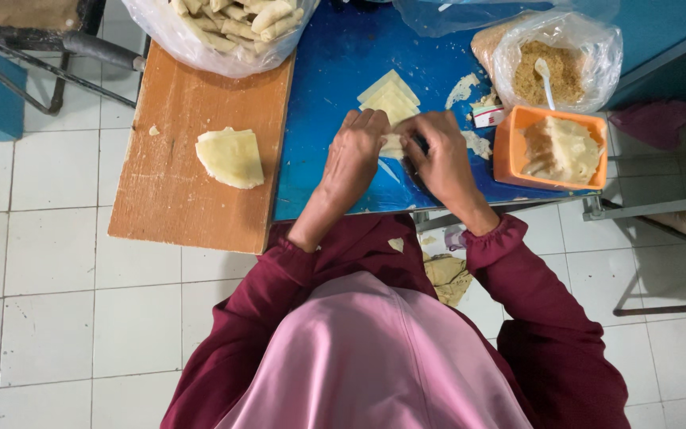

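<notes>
Hands meet at centre: left hand (pixel 356 151) and right hand (pixel 438 155), fingers curled shut, pinch a pastry roll (pixel 393 145) on the blue table (pixel 335 71), spare wrappers (pixel 391 99) ready at twelve o'clock.

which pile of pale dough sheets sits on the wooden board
The folded stack of pale yellow dough sheets, alone on the brown wooden board. The square stack lies on the blue table.

One head-worn cam, looking nearly straight down from above the person's own head and shoulders (pink head cover fills the bottom centre). Faces fwd over the blue table (pixel 343 71) and wooden board (pixel 192 183), tiled floor (pixel 49 318) on the left. Fairly close; no 2nd view to overlap.
</notes>
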Motion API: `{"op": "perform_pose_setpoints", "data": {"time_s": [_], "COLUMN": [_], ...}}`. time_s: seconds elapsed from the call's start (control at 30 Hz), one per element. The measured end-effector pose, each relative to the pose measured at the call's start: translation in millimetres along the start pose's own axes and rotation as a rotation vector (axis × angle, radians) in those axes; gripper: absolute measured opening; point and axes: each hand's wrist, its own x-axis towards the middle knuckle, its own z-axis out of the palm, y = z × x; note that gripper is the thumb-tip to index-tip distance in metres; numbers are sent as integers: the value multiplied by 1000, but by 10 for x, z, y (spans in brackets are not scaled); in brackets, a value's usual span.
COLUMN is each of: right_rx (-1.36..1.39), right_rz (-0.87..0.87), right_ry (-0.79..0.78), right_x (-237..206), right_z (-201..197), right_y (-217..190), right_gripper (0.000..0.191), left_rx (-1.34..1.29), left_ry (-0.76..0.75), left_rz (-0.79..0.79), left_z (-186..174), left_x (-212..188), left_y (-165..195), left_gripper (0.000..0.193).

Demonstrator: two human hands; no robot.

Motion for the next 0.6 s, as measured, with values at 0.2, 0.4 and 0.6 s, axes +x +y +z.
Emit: {"op": "perform_pose_setpoints", "data": {"time_s": [0.2, 0.4, 0.6], "right_rx": [-26, -63, -51], "right_rz": [-157, -158, -178], "right_ry": [-13, -58, -89], "right_x": [-39, -27, 4], "right_z": [-39, -54, -47], "right_y": [-18, 17, 102], "right_gripper": [10, 10, 14], "left_rx": [-100, -145, -222], "left_ry": [-42, -59, -74], "left_rz": [-17, 9, -68], "left_z": [-69, -78, -56], "left_x": [-44, -74, -12], "left_y": [59, 64, 7], "left_gripper": [7, 12, 12]}}
